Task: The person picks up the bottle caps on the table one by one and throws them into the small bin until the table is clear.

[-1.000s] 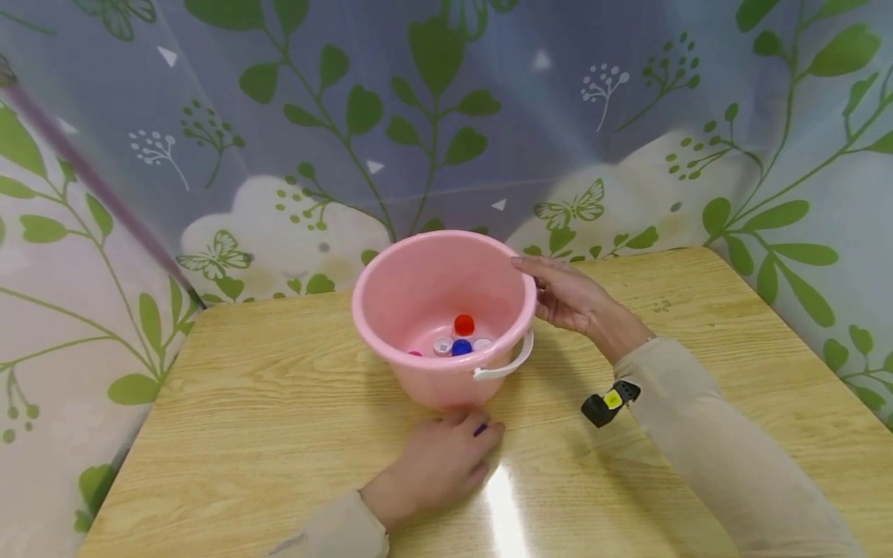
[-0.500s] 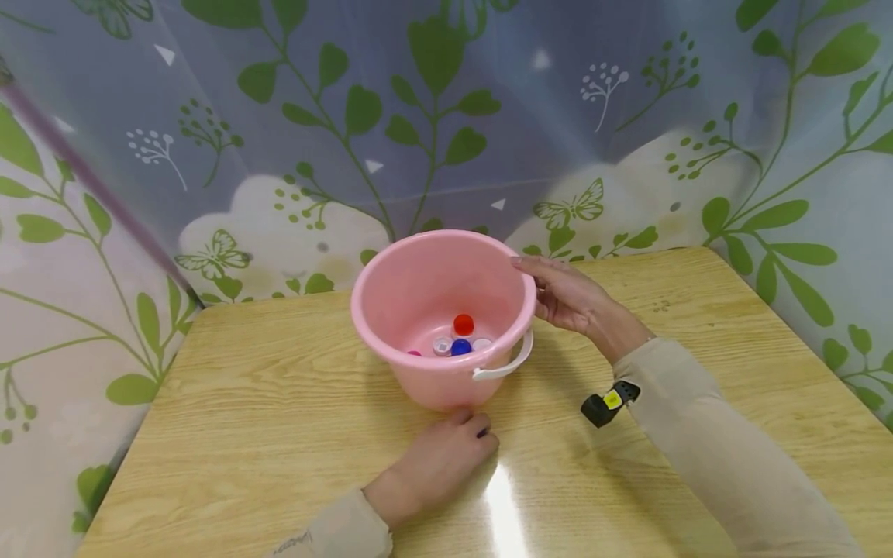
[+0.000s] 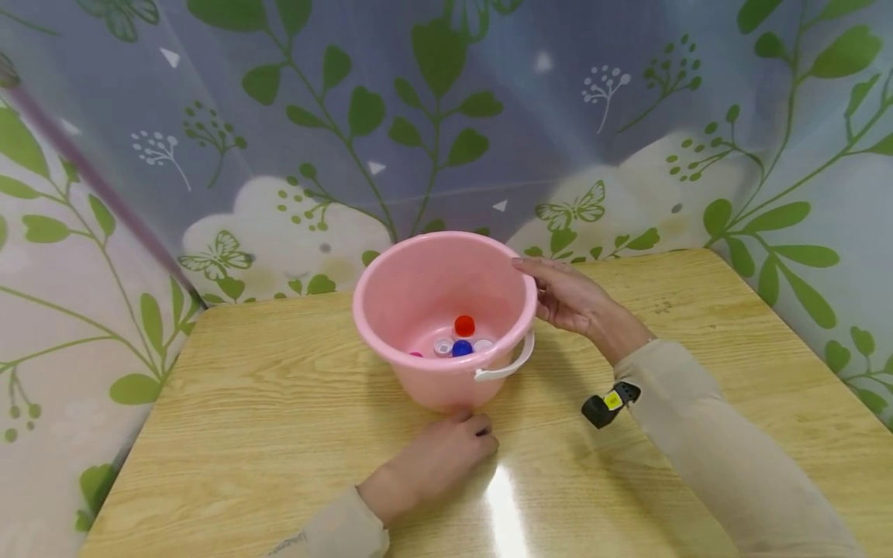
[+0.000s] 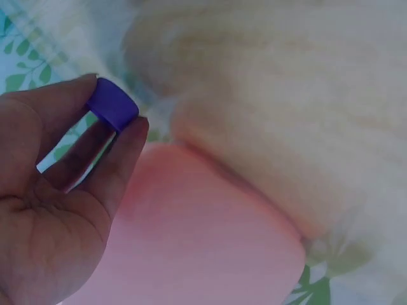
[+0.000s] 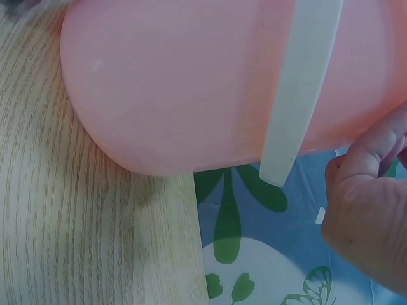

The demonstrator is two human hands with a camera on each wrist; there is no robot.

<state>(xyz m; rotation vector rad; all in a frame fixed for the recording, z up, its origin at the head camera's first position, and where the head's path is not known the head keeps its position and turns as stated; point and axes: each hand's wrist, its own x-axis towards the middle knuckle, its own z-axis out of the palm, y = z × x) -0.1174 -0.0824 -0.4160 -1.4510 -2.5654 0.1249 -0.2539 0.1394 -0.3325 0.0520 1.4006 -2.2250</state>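
Note:
A pink bucket (image 3: 432, 380) stands upright on the table, its white handle (image 3: 505, 368) hanging at the right side. My right hand (image 3: 568, 298) grips the bucket's rim on the right, and in the right wrist view its curled fingers (image 5: 365, 152) meet the pink wall. Just in front of the bucket's base, my left hand (image 3: 436, 461) pinches a small purple bottle cap (image 4: 114, 105) between thumb and fingertips, clearest in the left wrist view. Inside the bucket lie a red cap (image 3: 463, 325), a blue cap (image 3: 462, 348) and several clear or pinkish pieces, partly hidden by the rim.
The wood-grain table (image 3: 279, 372) runs up to a curtain (image 3: 293, 155) printed with leaves and butterflies, close behind the bucket. A black strap with a yellow label (image 3: 611, 399) hangs from the right wrist.
My left hand has turned and drawn slightly to the left, and the purple cap is now almost hidden in the head view. The right hand and bucket have stayed in place.

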